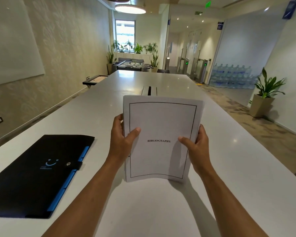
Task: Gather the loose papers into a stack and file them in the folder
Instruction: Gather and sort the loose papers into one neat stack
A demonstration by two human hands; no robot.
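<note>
Stack of papers titled "BIBLIOGRAPHY" held upright above white counter, left hand and right hand pinching its side edges, closed black folder lying at left

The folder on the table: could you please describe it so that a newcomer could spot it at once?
Start at the long white table. On its near left side, left of the paper stack held in both hands, lies the folder. It is flat, black and shut with a snap strap, with blue tabs along its right edge and a blue smile logo.
</note>
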